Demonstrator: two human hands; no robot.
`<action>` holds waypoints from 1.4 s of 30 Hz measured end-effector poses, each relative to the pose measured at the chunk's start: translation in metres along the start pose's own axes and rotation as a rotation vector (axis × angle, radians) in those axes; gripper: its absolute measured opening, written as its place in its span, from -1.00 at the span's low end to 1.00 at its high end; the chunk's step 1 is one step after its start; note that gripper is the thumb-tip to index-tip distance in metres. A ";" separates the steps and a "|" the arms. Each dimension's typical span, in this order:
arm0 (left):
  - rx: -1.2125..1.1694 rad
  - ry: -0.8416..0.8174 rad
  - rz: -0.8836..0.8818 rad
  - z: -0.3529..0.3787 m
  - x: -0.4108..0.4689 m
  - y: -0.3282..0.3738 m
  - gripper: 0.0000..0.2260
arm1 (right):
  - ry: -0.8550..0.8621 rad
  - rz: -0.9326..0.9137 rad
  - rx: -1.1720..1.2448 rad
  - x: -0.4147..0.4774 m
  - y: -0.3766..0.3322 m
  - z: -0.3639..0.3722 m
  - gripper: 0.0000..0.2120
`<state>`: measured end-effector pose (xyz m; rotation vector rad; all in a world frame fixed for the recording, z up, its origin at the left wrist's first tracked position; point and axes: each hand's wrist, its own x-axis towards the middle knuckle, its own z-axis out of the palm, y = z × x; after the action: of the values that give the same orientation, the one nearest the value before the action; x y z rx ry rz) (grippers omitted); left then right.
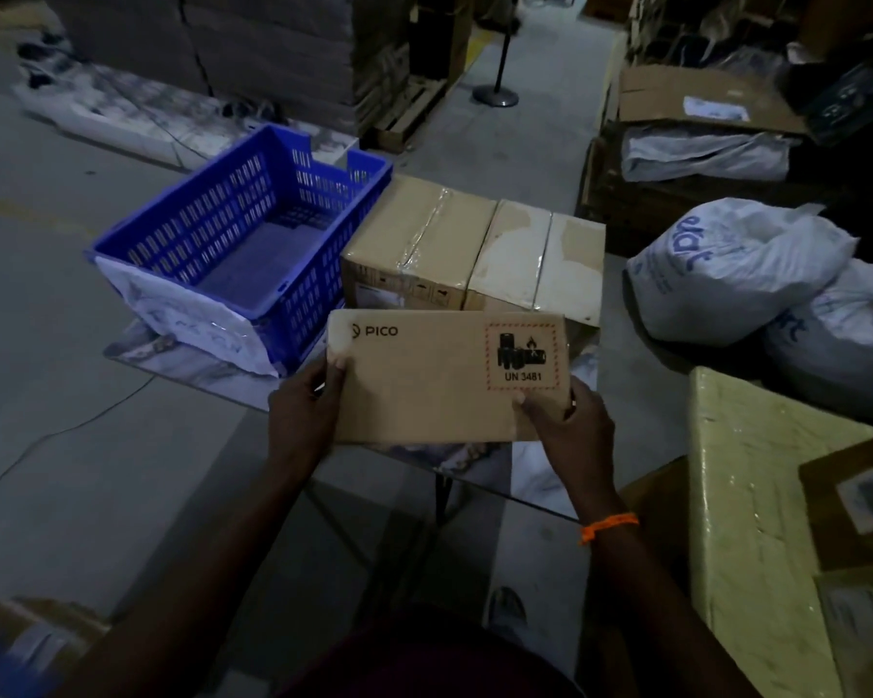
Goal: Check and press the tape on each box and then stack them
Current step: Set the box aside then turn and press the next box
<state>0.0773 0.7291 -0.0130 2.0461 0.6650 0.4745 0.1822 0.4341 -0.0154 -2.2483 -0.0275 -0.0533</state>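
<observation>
Both hands grip one cardboard box (424,380): left hand (301,410) on its left edge, right hand (568,420) on its right corner.

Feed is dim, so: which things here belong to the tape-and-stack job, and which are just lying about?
Job: flat brown PICO cardboard box, gripped by left hand and right hand; taped brown cardboard box behind it; paler taped cardboard box beside that.
Lying about: blue slotted plastic crate; white printed sacks; yellowish wrapped block.
</observation>
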 end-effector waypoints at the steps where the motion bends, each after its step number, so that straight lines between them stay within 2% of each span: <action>1: -0.014 -0.020 0.015 0.003 0.003 0.006 -0.66 | 0.037 -0.005 -0.014 -0.002 0.000 -0.003 -0.51; 4: -0.021 -0.144 0.061 0.016 0.013 0.018 -0.66 | 0.067 -0.010 -0.013 0.000 0.008 -0.016 -0.57; 8: 0.043 -0.237 0.178 0.039 0.030 0.023 -0.60 | 0.003 -0.017 -0.027 0.012 0.022 -0.030 -0.58; 10: 0.182 -0.246 0.240 0.047 0.034 0.027 -0.58 | -0.004 -0.085 -0.126 0.017 0.020 -0.027 -0.58; 14: 0.532 -0.305 0.502 0.064 0.035 0.039 -0.56 | -0.102 -0.305 -0.475 0.026 -0.006 -0.003 -0.35; 16: 0.633 -0.397 0.555 0.075 0.035 0.049 -0.54 | -0.218 -0.390 -0.535 0.028 -0.021 0.012 -0.35; 18: 0.687 -0.463 0.554 0.084 0.035 0.054 -0.49 | -0.296 -0.389 -0.549 0.026 -0.033 0.024 -0.34; 21: 0.698 -0.507 0.549 0.087 0.029 0.053 -0.34 | -0.304 -0.367 -0.549 0.022 -0.033 0.031 -0.41; 26: 0.716 -0.531 0.528 0.087 0.033 0.055 -0.41 | -0.301 -0.368 -0.525 0.029 -0.034 0.029 -0.46; 32: 0.688 -0.571 0.566 0.076 0.025 0.056 -0.28 | -0.348 -0.429 -0.537 0.020 -0.028 0.015 -0.36; 34: 0.663 -0.550 0.592 0.065 0.016 0.046 -0.32 | -0.330 -0.428 -0.496 0.016 -0.016 0.000 -0.35; 38: 0.656 -0.449 0.681 0.046 -0.005 0.009 -0.42 | -0.162 -0.419 -0.440 0.000 0.020 -0.030 -0.42; 42: 0.635 -0.407 0.682 0.047 -0.008 0.002 -0.42 | -0.161 -0.358 -0.412 -0.013 0.027 -0.031 -0.42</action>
<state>0.0986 0.6926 -0.0361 2.8608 -0.1885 0.2091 0.1694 0.3929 -0.0173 -2.6266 -0.5500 -0.0757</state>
